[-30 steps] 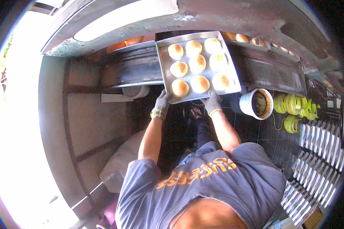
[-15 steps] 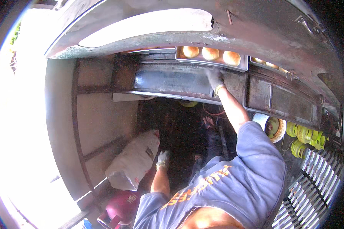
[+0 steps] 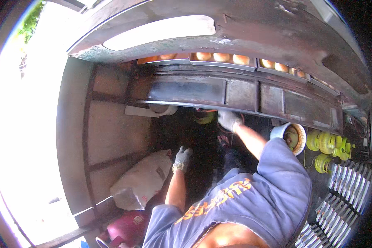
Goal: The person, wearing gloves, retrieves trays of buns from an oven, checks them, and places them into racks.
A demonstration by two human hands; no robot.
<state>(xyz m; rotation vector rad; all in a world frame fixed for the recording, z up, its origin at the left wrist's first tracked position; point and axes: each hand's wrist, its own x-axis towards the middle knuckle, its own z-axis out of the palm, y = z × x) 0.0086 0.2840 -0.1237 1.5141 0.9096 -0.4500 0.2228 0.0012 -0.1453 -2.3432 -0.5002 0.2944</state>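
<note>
My left hand (image 3: 182,159), in a pale work glove, hangs low beside a white sack (image 3: 142,180). Its fingers are loosely apart and it holds nothing. My right hand (image 3: 228,120), also gloved, hovers around the front ledge (image 3: 186,106) of a dark metal oven; it is somewhat blurred, with the thumb apart and no object visible in it. Beyond the ledge, round golden buns (image 3: 221,57) sit in a metal tray (image 3: 194,63) under the raised oven door (image 3: 268,31). More buns (image 3: 281,67) are in the tray to the right, and others at the left are partly hidden.
A white bucket (image 3: 280,130) stands right of my right arm. Several yellow-green gas cylinders (image 3: 327,142) are further right, above stacked ridged metal pieces (image 3: 347,182). A purple-red cylinder (image 3: 128,227) lies at lower left. A pale panel (image 3: 115,134) borders the left side.
My right hand has drawn back from below the bun tray to the front ledge. My left hand has risen slightly. The view has shifted, showing more trays on both sides.
</note>
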